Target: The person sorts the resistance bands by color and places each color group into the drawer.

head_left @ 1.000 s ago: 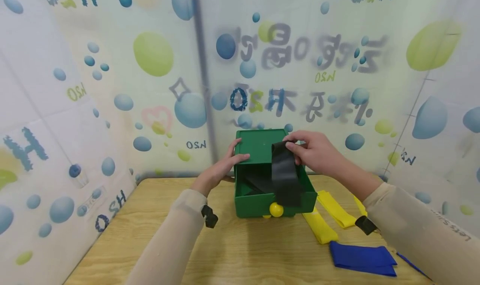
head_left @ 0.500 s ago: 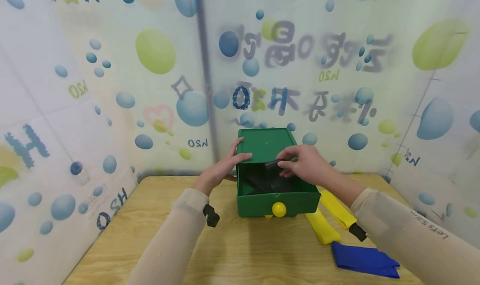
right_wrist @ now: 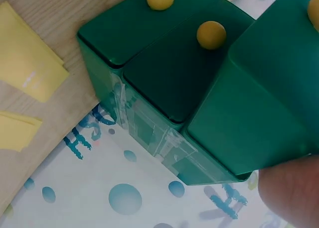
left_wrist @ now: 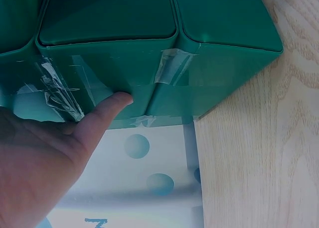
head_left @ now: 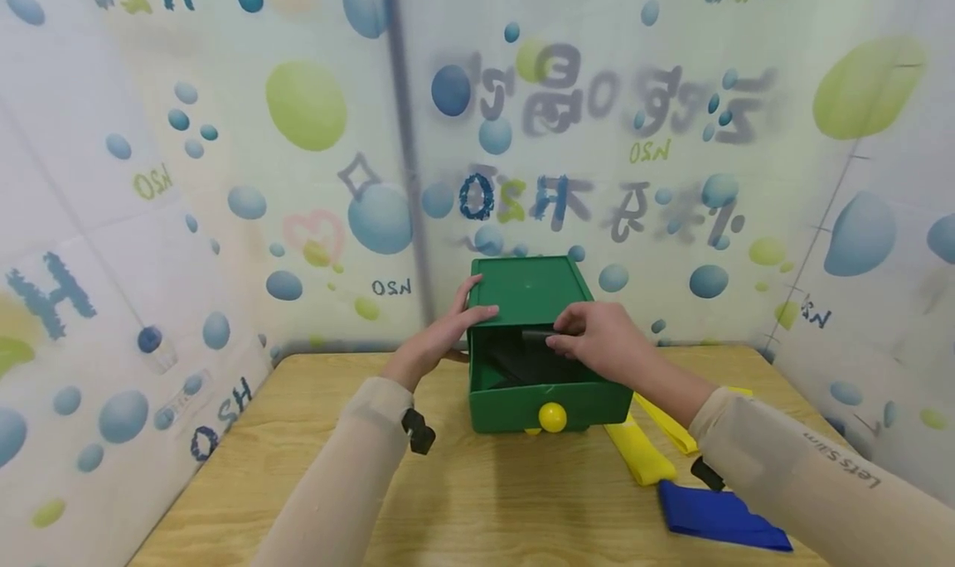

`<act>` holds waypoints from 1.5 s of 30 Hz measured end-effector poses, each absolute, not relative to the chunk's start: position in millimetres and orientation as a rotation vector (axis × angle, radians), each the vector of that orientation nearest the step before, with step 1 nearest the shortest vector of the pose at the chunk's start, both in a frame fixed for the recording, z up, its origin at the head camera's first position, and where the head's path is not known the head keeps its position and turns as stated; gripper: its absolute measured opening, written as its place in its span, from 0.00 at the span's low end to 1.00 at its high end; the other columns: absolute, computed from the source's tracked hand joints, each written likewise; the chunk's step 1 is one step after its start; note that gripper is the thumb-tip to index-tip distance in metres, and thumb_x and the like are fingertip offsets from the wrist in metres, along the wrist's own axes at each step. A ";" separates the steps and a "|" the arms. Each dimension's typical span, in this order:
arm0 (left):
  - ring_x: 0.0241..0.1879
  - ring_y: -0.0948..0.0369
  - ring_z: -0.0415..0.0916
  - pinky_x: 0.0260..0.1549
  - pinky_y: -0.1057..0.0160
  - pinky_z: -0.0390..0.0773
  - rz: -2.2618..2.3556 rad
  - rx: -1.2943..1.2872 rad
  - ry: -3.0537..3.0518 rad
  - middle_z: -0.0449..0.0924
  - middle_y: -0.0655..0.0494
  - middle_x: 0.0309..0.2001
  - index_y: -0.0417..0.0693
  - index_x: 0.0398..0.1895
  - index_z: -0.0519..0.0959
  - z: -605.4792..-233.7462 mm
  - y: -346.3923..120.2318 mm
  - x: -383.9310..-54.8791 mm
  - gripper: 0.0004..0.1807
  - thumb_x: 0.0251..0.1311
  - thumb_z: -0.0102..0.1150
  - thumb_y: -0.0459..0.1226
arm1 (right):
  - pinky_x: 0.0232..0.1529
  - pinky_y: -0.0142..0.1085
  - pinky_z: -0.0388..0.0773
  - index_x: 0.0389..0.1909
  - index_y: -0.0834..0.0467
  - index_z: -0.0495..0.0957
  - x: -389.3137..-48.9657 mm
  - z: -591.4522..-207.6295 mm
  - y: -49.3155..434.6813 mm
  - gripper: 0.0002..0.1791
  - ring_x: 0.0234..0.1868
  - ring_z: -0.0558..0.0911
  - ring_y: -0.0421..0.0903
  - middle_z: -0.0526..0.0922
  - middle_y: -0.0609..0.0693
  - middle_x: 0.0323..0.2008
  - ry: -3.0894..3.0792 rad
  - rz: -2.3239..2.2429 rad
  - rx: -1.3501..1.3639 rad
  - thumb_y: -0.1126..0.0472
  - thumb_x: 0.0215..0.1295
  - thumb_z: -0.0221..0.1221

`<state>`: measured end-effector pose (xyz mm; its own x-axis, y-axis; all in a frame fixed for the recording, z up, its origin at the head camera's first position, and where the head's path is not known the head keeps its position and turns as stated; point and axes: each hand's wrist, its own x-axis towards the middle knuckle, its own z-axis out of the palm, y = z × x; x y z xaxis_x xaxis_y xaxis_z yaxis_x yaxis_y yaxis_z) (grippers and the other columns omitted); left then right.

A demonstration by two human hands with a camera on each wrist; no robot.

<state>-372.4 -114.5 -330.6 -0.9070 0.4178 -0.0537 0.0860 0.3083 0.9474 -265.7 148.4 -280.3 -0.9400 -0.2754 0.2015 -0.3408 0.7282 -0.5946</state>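
Note:
A green drawer unit stands on the table with its top drawer pulled out; the drawer has a yellow ball knob. My left hand rests on the unit's left side, its thumb lying over the top. One straight digit presses the taped side in the left wrist view. My right hand reaches into the drawer and pinches the edge of a folded black resistance band. More black material lies in the drawer, its outline hard to tell. The right wrist view shows only part of that hand, not the band.
Yellow bands lie right of the unit, one partly under my right forearm. Nearer the front is a folded blue band. A patterned curtain hangs behind the wooden table. Lower drawers are closed.
My right hand has lowered the black band from over the drawer's front edge into the drawer, moving slightly left and down. The left hand stays in place on the unit.

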 end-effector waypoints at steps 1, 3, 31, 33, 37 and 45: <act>0.87 0.41 0.41 0.66 0.25 0.72 1.630 0.456 2.290 0.24 0.58 0.89 0.91 0.82 0.38 -331.1 -114.5 -372.6 0.46 0.71 0.55 0.65 | 0.45 0.42 0.88 0.51 0.62 0.84 -265.2 -280.6 148.5 0.13 0.38 0.89 0.45 0.92 0.56 0.45 -2.826 0.998 0.504 0.57 0.75 0.66; 0.87 0.40 0.41 0.66 0.26 0.72 1.630 0.458 2.288 0.24 0.57 0.89 0.91 0.82 0.38 -332.1 -114.7 -372.8 0.46 0.71 0.55 0.65 | 0.44 0.42 0.87 0.52 0.61 0.85 -263.8 -280.8 148.9 0.13 0.38 0.89 0.45 0.92 0.56 0.46 -2.818 1.001 0.505 0.57 0.75 0.65; 0.86 0.39 0.43 0.66 0.27 0.73 1.621 0.464 2.301 0.23 0.62 0.88 0.92 0.82 0.38 -331.3 -114.7 -370.1 0.45 0.71 0.55 0.66 | 0.48 0.43 0.90 0.58 0.65 0.86 -264.3 -287.8 153.5 0.15 0.40 0.92 0.46 0.93 0.58 0.45 -2.802 1.019 0.500 0.64 0.77 0.60; 0.86 0.39 0.43 0.66 0.27 0.73 1.620 0.463 2.299 0.23 0.62 0.88 0.92 0.82 0.38 -331.5 -114.9 -369.9 0.45 0.71 0.55 0.66 | 0.48 0.44 0.90 0.60 0.66 0.85 -264.4 -288.2 153.2 0.16 0.40 0.92 0.46 0.93 0.59 0.46 -2.810 0.992 0.515 0.64 0.77 0.60; 0.86 0.39 0.43 0.67 0.27 0.72 1.617 0.469 2.301 0.23 0.62 0.88 0.92 0.82 0.38 -331.9 -115.4 -369.9 0.45 0.71 0.54 0.66 | 0.48 0.45 0.89 0.58 0.66 0.86 -264.1 -288.4 153.9 0.15 0.39 0.92 0.46 0.93 0.58 0.45 -2.802 0.974 0.528 0.64 0.77 0.60; 0.86 0.39 0.43 0.67 0.27 0.72 1.615 0.470 2.305 0.23 0.62 0.88 0.91 0.82 0.38 -330.5 -115.0 -369.7 0.46 0.71 0.54 0.66 | 0.50 0.46 0.89 0.55 0.65 0.87 -258.5 -278.7 158.1 0.14 0.39 0.93 0.48 0.93 0.57 0.44 -2.761 1.137 0.510 0.61 0.78 0.60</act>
